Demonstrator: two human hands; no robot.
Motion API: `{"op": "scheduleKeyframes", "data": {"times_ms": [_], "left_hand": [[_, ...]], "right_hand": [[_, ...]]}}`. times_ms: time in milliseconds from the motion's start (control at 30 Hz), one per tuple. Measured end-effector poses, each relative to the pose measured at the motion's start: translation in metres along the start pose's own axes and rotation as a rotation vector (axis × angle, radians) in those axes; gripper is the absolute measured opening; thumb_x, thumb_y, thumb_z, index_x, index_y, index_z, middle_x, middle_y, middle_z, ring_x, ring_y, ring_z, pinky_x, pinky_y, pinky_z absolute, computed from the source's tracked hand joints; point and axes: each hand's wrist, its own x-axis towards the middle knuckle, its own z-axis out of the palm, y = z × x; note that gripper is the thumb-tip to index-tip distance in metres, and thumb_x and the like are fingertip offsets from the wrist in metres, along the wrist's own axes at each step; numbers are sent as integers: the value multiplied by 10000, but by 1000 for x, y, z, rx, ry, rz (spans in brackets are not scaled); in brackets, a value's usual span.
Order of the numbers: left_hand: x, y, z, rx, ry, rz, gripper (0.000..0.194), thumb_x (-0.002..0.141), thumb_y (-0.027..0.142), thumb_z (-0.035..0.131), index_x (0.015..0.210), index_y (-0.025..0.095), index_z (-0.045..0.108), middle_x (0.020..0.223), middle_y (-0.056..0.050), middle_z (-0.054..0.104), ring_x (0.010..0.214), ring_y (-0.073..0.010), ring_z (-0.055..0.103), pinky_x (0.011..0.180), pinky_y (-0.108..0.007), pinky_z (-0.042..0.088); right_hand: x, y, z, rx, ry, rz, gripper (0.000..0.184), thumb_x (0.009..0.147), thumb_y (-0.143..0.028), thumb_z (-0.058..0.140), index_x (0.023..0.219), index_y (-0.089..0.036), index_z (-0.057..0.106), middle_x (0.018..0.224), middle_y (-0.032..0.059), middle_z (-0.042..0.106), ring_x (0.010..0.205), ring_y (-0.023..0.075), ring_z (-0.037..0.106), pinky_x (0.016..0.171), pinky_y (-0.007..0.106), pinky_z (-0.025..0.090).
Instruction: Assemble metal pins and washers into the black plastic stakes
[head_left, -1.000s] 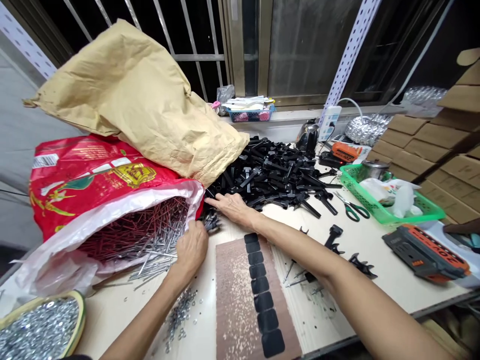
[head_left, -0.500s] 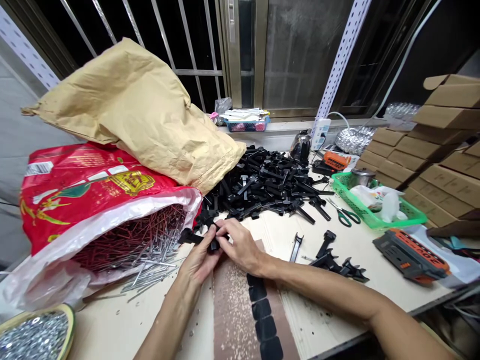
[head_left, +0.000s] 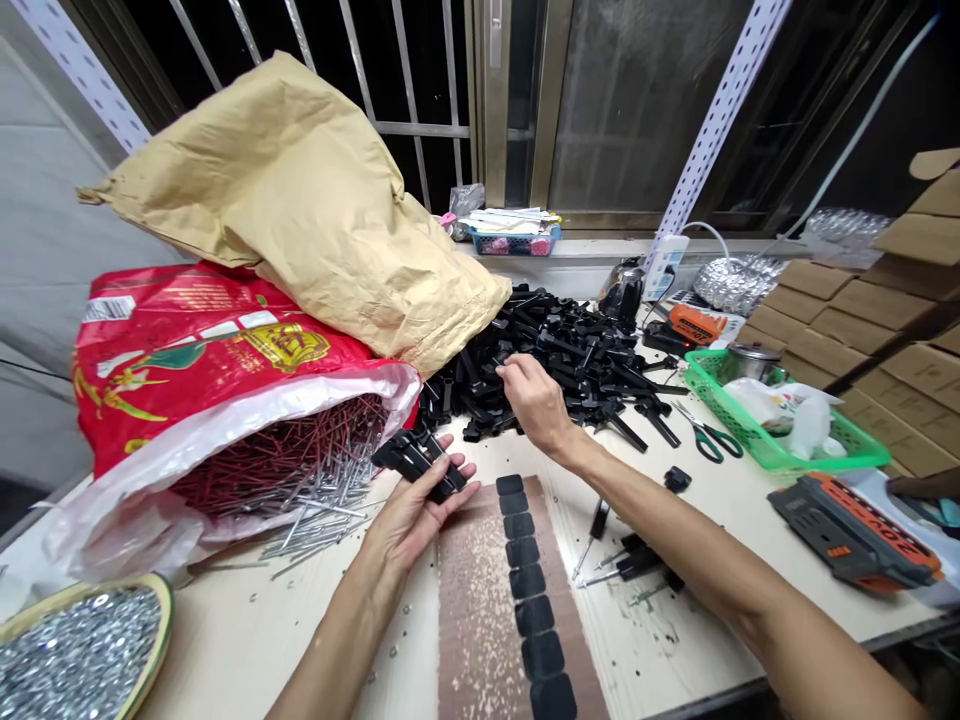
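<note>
A pair of bare hands works above a pale worktop (head_left: 217, 630) beside a barred window (head_left: 375, 90). The left hand (head_left: 431, 490), palm up, cradles a small bunch of black plastic parts (head_left: 420, 465), its thumb and fingers curled around them just above the far end of a brown board (head_left: 476, 600). The right hand (head_left: 536, 395) reaches to the near side of a heap of similar black pieces (head_left: 577, 345), thumb and forefinger drawn close; whether they pinch a piece cannot be told from this angle.

A column of dark, rounded squares (head_left: 527, 583) runs along the board (pale flecks are scattered to its left). At left, an open red bag (head_left: 195, 350) spills long metal nails (head_left: 300, 460) onto the worktop, a tan paper sack (head_left: 300, 190) slumped over its far side. A yellow-rimmed bowl (head_left: 166, 620) of small metal rings (head_left: 82, 640) occupies the near left corner. Right of the board, more black pieces with metal rods (head_left: 637, 560) lie partly hidden beneath the right forearm. Farther right are green-handled scissors (head_left: 709, 440), a green basket (head_left: 817, 462) and an orange-and-black battery pack (head_left: 855, 525), with stacked cardboard boxes (head_left: 900, 390) at the far right.
</note>
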Motion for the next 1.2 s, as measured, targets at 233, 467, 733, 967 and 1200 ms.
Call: {"op": "scheduleKeyframes", "data": {"times_ms": [233,467,733,967,1200], "left_hand": [[-1,-12,12,-222,12,113,272,807,75,621,1064,162,637,988,-67,699,944,-161,659,872,-319,548],[-1,9,-4,-73,242,104,146,689,48,706,780,127,624,837,-60,696,791,-177,666,795,-395,575],[-10,-8,-17,193,128,253,494,677,249,779,1121,182,575,664,30,617,614,-106,595,738,-311,533],[-22,-4,-32,322,29,366,471,673,228,765,1113,153,613,881,-44,697,892,-158,627,932,-317,427],[-40,-8,-26,75,14,299,582,669,182,755,1220,205,570,1035,-66,708,981,-203,648,961,-365,435]], "right_hand": [[-66,-75,5,728,148,82,93,847,-96,517,820,-184,518,951,45,550,915,149,566,795,268,481],[-7,-40,27,643,-47,11,124,882,-292,575,919,-174,592,942,33,597,850,133,585,756,238,460],[59,-12,60,166,-94,255,420,881,-228,505,1291,-178,423,1145,94,595,910,217,622,732,293,461],[38,-12,24,180,-3,317,473,837,-169,463,1309,-195,456,1130,110,599,946,249,627,795,354,481],[-12,-59,-4,1276,131,588,297,819,-408,626,981,-179,529,806,20,652,728,157,669,716,316,547]]}}
